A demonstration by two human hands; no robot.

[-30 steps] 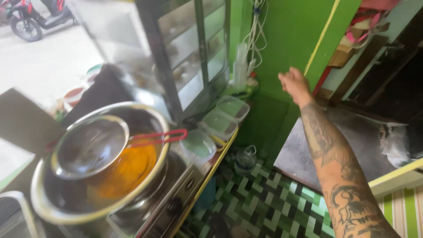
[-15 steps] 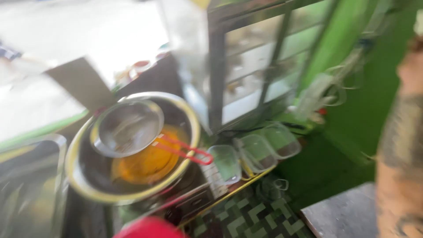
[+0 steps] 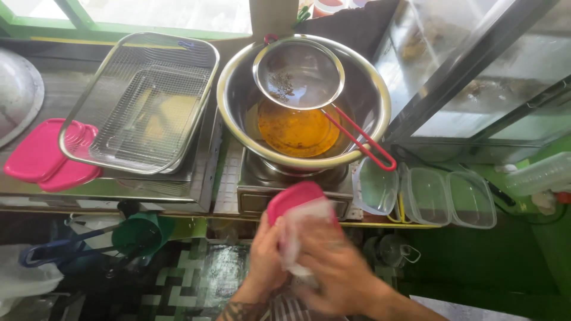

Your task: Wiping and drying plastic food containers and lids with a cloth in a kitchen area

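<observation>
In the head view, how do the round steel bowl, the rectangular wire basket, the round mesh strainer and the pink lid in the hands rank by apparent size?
1. Rectangular wire basket and round steel bowl: similar, unsure.
2. Round mesh strainer.
3. Pink lid, partly covered by a white cloth; it is nearer the camera.

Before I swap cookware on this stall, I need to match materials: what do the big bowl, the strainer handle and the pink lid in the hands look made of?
Big bowl: likely polished steel; silvery, with bright reflections on the rim.
Strainer handle: thin wire loop, apparently red-coated; glossy red.
Pink lid: probably plastic; opaque, uniform pink, rounded corners. Both hands, left hand and right hand, are blurred.
</observation>
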